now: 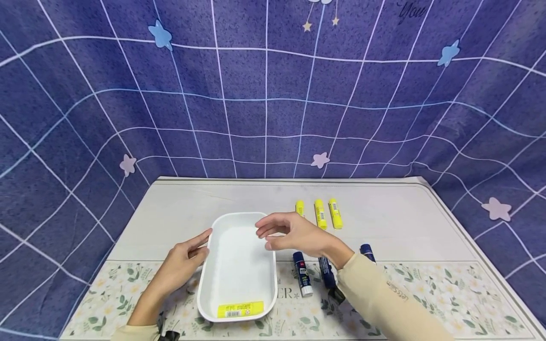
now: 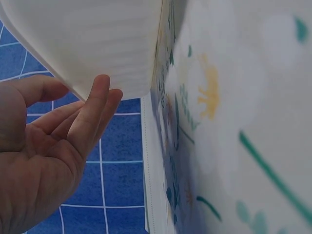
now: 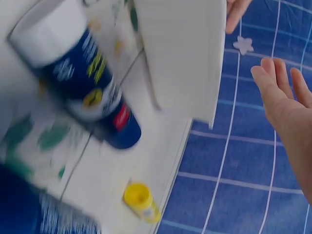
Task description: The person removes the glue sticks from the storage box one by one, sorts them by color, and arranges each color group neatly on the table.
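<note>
A white rectangular tray (image 1: 239,265) sits between the two hands. A yellow glue stick (image 1: 241,309) lies inside it along the near end. At the tray's left side my left hand (image 1: 181,265) touches the rim with its fingertips and thumb; in the left wrist view its fingers (image 2: 92,109) extend against the outer wall. My right hand (image 1: 300,234) hovers above the right rim, fingers bent loosely and holding nothing. Beneath the right forearm lie navy glue sticks, one with a white end (image 1: 303,274), another (image 1: 326,272) partly covered by the wrist.
Three yellow glue sticks, such as the rightmost (image 1: 335,214), lie at the back; the leftmost is partly behind the right hand. A third navy glue stick (image 1: 367,252) shows beyond the right sleeve. A floral mat (image 1: 443,293) covers the table's near part, and a blue curtain (image 1: 264,113) hangs behind.
</note>
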The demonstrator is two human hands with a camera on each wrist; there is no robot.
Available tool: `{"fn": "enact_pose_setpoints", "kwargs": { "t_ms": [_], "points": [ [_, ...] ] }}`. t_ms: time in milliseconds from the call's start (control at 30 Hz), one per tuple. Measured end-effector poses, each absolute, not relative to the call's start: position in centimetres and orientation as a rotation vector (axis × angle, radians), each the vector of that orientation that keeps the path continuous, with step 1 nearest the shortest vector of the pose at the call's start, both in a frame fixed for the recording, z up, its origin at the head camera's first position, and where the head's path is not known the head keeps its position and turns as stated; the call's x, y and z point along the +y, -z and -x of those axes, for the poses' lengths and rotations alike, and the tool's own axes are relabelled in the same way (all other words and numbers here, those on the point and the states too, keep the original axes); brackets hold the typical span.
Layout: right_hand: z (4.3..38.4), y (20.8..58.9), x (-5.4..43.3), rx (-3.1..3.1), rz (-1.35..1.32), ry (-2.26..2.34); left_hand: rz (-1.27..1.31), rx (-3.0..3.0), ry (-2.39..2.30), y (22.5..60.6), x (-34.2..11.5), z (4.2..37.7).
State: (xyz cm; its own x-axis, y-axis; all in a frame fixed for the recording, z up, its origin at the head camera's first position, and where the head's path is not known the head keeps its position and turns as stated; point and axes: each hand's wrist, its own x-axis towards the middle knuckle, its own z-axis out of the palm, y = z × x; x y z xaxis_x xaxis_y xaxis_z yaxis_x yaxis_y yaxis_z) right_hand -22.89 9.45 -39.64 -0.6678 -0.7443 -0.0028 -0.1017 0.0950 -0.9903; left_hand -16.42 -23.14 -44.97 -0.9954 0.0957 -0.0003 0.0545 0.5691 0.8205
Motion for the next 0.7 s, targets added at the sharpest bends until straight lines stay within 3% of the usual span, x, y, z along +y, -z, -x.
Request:
{"fn": "enact_pose_setpoints", "kwargs": {
  "t_ms": [700],
  "points": [
    [22.8,41.6,2.1,1.675,0.948,1.228,-0.157,2.739,-1.455,45.0,-23.2,16.5]
  ]
}}
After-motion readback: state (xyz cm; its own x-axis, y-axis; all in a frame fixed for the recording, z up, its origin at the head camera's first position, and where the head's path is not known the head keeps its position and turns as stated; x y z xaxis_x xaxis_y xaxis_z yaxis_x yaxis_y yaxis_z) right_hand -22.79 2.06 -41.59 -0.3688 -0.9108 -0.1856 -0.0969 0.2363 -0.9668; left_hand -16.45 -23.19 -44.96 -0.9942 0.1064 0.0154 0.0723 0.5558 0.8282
